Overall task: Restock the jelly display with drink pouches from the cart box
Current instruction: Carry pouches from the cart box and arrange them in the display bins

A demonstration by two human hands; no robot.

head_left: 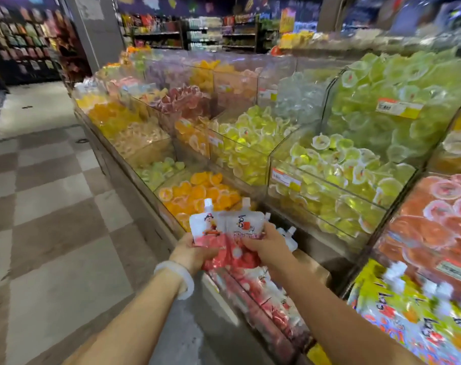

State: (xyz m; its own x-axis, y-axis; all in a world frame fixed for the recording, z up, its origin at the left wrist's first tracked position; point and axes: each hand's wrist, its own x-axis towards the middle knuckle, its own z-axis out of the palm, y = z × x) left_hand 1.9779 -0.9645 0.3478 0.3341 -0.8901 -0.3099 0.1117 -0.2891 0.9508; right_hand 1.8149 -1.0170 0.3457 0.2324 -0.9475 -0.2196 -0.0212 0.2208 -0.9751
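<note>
Both my hands hold a bunch of red-and-white drink pouches point(225, 233) with white spouts, just in front of the jelly display's low front bin. My left hand point(191, 250) grips the bunch from the left and below; a white bangle sits on that wrist. My right hand point(267, 245) grips it from the right, fingers curled over the pouches. Under my hands a clear front bin point(250, 293) holds more red-and-white pouches. The cart box is out of view.
Clear acrylic bins of jelly cups rise in tiers: orange point(197, 193), yellow-green point(253, 138), green point(397, 101), peach-red point(434, 212). Green-and-white pouches point(413, 312) fill a bin at the lower right. A checkered tile aisle point(53, 206) runs on the left, with shelves beyond.
</note>
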